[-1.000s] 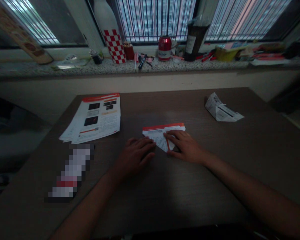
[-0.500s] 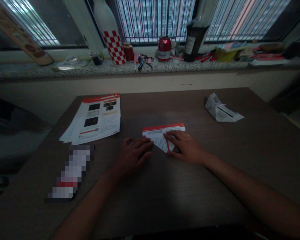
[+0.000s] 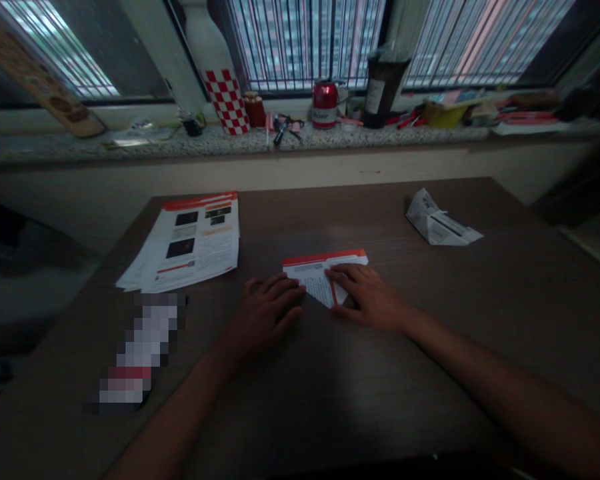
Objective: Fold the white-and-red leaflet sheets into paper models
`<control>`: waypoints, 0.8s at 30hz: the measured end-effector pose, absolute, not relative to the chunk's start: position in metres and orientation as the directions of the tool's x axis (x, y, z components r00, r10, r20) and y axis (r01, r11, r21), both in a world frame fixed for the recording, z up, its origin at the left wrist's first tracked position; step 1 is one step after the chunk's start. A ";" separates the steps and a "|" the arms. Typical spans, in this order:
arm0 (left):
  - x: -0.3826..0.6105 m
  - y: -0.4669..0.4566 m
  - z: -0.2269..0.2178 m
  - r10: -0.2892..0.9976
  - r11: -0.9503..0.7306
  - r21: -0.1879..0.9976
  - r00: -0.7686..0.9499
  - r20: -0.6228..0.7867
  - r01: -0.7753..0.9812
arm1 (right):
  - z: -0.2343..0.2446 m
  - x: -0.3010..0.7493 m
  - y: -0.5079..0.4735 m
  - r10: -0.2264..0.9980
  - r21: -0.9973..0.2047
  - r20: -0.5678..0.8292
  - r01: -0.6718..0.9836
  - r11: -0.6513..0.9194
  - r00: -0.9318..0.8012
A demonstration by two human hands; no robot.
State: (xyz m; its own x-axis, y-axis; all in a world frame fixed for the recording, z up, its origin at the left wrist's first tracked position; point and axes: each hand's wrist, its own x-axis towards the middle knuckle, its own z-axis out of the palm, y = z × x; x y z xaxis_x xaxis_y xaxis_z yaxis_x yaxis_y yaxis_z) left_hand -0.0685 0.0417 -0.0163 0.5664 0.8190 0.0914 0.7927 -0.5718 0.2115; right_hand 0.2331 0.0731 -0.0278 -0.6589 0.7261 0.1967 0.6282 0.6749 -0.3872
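Note:
A folded sheet of printed paper (image 3: 313,275) lies flat on the brown table (image 3: 300,393), its red-orange band along the far edge and its near edge tapering to a point. My left hand (image 3: 270,308) rests palm down at the sheet's left side, fingers stretched, fingertips touching its edge. Across the sheet's right part lies my right hand (image 3: 367,293), fingers extended and pressing on the paper; they cover some of it. Neither hand is wrapped around anything.
At the left back is a stack of printed sheets (image 3: 195,243). Nearer me lies a pixelated, phone-shaped object (image 3: 137,353). A folded paper shape (image 3: 437,223) sits at the back right. Along the windowsill (image 3: 170,148) stand a checkered bottle (image 3: 225,100), a red can (image 3: 325,105) and various small items.
The view has shifted slightly, so everything sits a little lower and further left. Both hands and the folded sheet keep nearly the same positions relative to each other.

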 end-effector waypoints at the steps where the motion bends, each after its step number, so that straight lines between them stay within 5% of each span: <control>1: -0.068 0.042 -0.016 0.823 -0.566 0.212 0.561 0.091 0.797 | -0.027 0.233 0.073 0.730 -0.394 0.194 0.629 0.670 -0.655; 24: -0.060 0.040 -0.010 0.823 -0.566 0.219 0.560 0.095 0.795 | -0.027 0.233 0.071 0.763 -0.461 0.234 0.622 0.633 -0.602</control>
